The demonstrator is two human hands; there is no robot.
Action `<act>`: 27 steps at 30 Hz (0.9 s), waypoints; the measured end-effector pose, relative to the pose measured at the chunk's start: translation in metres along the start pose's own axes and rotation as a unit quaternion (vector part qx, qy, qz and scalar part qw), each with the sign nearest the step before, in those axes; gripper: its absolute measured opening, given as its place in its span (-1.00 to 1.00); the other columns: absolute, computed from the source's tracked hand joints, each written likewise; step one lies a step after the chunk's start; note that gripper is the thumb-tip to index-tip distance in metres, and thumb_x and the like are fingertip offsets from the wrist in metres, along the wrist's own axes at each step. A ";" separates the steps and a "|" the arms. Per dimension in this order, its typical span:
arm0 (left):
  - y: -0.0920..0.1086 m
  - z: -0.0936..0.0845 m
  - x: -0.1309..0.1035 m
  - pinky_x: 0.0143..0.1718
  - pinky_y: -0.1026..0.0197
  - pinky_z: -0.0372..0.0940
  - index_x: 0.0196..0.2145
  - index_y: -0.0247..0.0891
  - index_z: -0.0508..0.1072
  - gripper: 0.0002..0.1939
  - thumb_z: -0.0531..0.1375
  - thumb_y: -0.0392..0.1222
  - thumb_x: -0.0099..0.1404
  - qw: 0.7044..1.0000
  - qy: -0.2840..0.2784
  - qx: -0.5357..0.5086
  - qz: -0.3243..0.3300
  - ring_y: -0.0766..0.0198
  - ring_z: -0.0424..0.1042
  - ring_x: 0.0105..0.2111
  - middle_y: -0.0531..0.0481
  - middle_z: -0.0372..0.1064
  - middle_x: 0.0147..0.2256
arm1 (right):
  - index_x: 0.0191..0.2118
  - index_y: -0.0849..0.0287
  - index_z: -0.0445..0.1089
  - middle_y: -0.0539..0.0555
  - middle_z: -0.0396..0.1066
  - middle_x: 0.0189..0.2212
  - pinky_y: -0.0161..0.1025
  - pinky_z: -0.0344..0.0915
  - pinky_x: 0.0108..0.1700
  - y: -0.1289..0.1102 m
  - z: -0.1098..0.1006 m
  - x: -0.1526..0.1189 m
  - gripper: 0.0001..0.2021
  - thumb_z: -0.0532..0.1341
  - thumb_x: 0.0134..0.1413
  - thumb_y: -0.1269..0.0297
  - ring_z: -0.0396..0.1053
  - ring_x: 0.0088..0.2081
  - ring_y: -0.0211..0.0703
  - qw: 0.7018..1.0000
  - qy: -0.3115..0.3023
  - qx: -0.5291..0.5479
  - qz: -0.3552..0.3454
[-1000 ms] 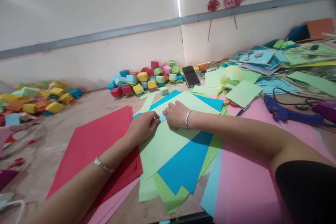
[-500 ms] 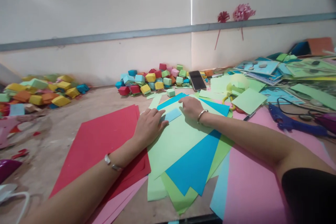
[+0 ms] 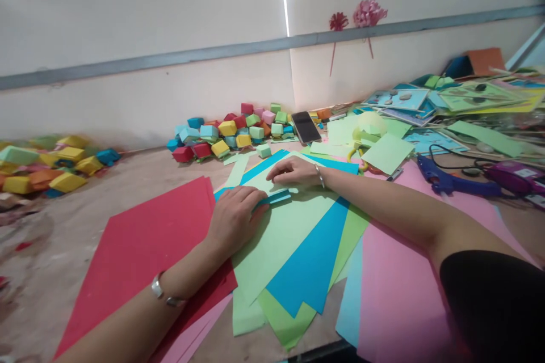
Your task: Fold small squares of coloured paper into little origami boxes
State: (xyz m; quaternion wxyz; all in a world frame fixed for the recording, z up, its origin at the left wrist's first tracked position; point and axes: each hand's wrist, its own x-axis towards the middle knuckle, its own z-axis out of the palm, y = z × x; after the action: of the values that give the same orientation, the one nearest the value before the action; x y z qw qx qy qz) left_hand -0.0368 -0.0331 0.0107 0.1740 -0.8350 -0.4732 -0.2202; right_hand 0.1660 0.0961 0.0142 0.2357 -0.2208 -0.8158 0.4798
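Observation:
A small folded light blue paper strip (image 3: 279,197) lies on a pale green sheet (image 3: 283,232). My left hand (image 3: 238,215) is closed on the strip's left end, thumb and fingers together. Just above the strip, my right hand (image 3: 293,173) has its fingers curled, fingertips over the pale green sheet; whether anything is between them is hidden. Bright blue sheets (image 3: 306,261) and a lime green sheet (image 3: 285,320) fan out underneath. Left of them is a stack of red sheets (image 3: 140,255), partly beneath my left forearm.
Small coloured paper boxes (image 3: 227,130) are heaped by the wall, beside a phone (image 3: 305,127). More boxes (image 3: 68,164) lie far left. A blue glue gun (image 3: 451,178) and pink sheets (image 3: 400,272) are on the right, yellow-handled scissors (image 3: 353,153) behind my right forearm.
The blue strip, flat before, now shows a raised folded edge. My right hand has curled its fingers and moved away from the strip's far end. The whole view has shifted to the right.

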 end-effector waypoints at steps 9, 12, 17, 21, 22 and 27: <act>-0.003 -0.001 0.001 -0.37 0.16 0.28 -0.26 -0.22 0.52 -0.70 -0.02 -0.27 0.40 0.997 -0.023 -0.017 -0.069 0.13 0.49 -0.33 -0.10 0.57 -0.30 | -0.07 0.32 0.54 0.13 0.53 -0.19 -0.34 0.32 -0.18 0.006 -0.013 0.003 -0.55 0.43 -0.11 0.19 0.37 -0.26 -0.28 0.992 -0.115 -0.018 -0.042; -0.005 -0.002 0.002 -0.31 0.15 0.32 -0.34 -0.20 0.53 -0.63 -0.06 -0.34 0.38 0.997 -0.019 -0.025 -0.064 0.15 0.49 -0.27 -0.10 0.56 -0.22 | -0.02 0.33 0.52 0.08 0.52 -0.30 -0.34 0.30 -0.25 0.007 -0.008 0.001 -0.56 0.36 0.00 0.15 0.36 -0.32 -0.30 0.998 -0.062 -0.001 -0.019; -0.017 0.008 0.000 -0.07 -0.05 0.35 -0.19 -0.16 0.59 -0.74 0.11 -0.10 0.37 0.996 -0.030 -0.009 -0.088 -0.02 0.45 -0.07 -0.18 0.49 -0.05 | -0.10 0.33 0.56 0.05 0.52 -0.39 -0.34 0.27 -0.29 0.012 0.003 0.004 -0.68 0.26 0.11 0.21 0.35 -0.38 -0.28 0.994 0.065 -0.083 -0.020; -0.023 0.017 -0.003 0.02 -0.12 0.31 -0.10 -0.16 0.58 -0.69 0.12 -0.02 0.37 0.992 -0.057 -0.002 -0.109 -0.09 0.39 0.03 -0.23 0.43 0.04 | -0.10 0.32 0.56 0.13 0.54 -0.27 -0.31 0.31 -0.19 0.014 0.011 0.007 -0.73 0.22 0.07 0.42 0.42 -0.28 -0.23 0.972 0.125 -0.196 -0.049; -0.023 0.017 -0.003 0.04 -0.14 0.30 -0.10 -0.17 0.58 -0.68 0.10 -0.01 0.38 0.993 -0.060 0.002 -0.105 -0.10 0.38 0.05 -0.25 0.42 0.06 | -0.09 0.30 0.55 0.16 0.54 -0.21 -0.29 0.32 -0.14 0.013 0.011 0.007 -0.71 0.20 0.07 0.47 0.43 -0.22 -0.21 0.962 0.135 -0.228 -0.069; -0.021 0.015 -0.002 0.05 -0.15 0.27 -0.09 -0.19 0.61 -0.57 0.02 0.07 0.43 0.996 -0.063 0.011 -0.067 -0.14 0.35 0.09 -0.29 0.40 0.09 | -0.10 0.24 0.55 0.19 0.52 -0.14 -0.23 0.27 0.02 0.003 0.015 0.003 -0.69 0.08 0.20 0.48 0.42 -0.06 -0.15 0.916 0.115 -0.350 -0.162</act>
State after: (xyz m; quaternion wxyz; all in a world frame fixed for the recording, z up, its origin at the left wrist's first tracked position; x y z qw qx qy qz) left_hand -0.0531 -0.0166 -0.0007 0.1381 -0.8118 -0.5405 -0.1727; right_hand 0.1551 0.0888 0.0059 0.3100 -0.2079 -0.9233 0.0903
